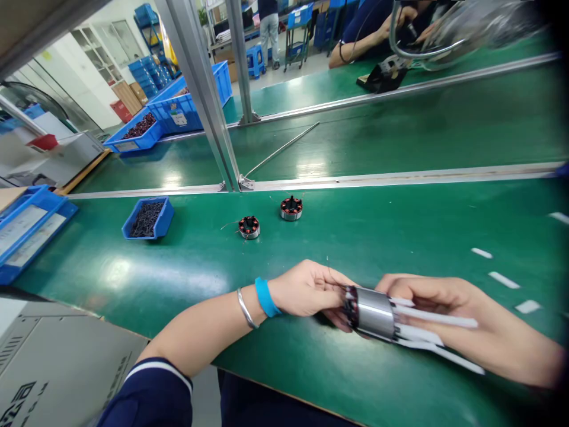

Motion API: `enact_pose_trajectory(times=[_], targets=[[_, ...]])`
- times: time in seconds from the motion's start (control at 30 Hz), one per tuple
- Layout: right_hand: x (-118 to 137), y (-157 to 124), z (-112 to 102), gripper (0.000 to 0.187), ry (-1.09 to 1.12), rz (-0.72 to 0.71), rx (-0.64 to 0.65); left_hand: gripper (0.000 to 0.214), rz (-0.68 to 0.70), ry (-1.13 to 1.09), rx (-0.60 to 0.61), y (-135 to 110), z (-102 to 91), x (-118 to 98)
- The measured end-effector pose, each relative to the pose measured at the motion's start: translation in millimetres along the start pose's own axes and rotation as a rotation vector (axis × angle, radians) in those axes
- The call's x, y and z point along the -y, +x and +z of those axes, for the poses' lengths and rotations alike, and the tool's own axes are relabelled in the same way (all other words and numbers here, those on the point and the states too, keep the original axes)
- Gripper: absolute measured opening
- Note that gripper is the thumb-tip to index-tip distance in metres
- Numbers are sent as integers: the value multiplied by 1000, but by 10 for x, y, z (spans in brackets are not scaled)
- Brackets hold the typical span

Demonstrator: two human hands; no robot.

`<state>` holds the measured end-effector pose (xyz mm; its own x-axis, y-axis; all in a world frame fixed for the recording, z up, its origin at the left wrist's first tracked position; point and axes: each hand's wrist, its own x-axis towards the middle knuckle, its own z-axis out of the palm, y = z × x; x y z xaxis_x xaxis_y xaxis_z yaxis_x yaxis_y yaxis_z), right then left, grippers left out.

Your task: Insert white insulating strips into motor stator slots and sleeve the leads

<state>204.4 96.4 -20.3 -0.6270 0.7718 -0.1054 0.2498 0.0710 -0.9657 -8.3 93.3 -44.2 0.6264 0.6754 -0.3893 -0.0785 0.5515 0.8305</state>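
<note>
Both hands hold a cylindrical metal motor stator point(372, 312) just above the green bench point(222, 279). My left hand point(306, 289), with a blue wristband and a silver bangle, pinches its left end, where the windings show. My right hand point(448, 314) supports the right end, with several white paper strips point(438, 332) sticking out of the stator across its fingers. Two smaller round stators with red-orange windings point(249, 227) point(291, 208) lie on the bench beyond the hands.
A small blue bin of dark parts point(147, 219) sits at the left, a larger blue tray point(26, 228) at the far left edge. A metal post point(208, 101) rises behind. White strips point(504, 279) lie at the right. Another person's arm point(364, 41) rests across the far bench.
</note>
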Motion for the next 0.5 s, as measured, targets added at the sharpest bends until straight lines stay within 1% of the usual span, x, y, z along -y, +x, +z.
enact_pose_trajectory(times=[0.03,0.1,0.17,0.2,0.23,0.3,0.33,0.37,0.4,0.43,0.47,0.5], targets=[[25,1,19,52,25,-6,-5,27,28,-7,7,-4,-1,14],[33,8,25,52,99,-26,-13,43,55,-55,27,-17,-2,44],[-6,12,-36,53,166,-64,0,58,44,-127,40,-31,-5,69],[-35,7,-88,51,168,-88,0,62,38,-158,40,-38,-9,78],[-65,-2,-145,46,140,-118,-16,62,36,-181,34,-42,-14,82],[-116,-34,-228,33,14,-185,-85,58,43,-209,9,-49,-18,75],[-131,-51,-230,48,-59,-225,-132,55,47,-215,0,-50,-14,64],[-138,-61,-198,71,-116,-273,-182,53,48,-212,-6,-50,-4,50],[-135,-64,-132,86,-146,-334,-227,50,56,-202,-14,-49,13,33],[-123,-57,-41,88,-150,-401,-260,48,73,-188,-24,-47,34,18],[-104,-42,61,78,-136,-476,-285,46,95,-171,-37,-45,59,4],[-79,-20,158,64,-122,-550,-293,45,120,-155,-57,-43,85,-7]])
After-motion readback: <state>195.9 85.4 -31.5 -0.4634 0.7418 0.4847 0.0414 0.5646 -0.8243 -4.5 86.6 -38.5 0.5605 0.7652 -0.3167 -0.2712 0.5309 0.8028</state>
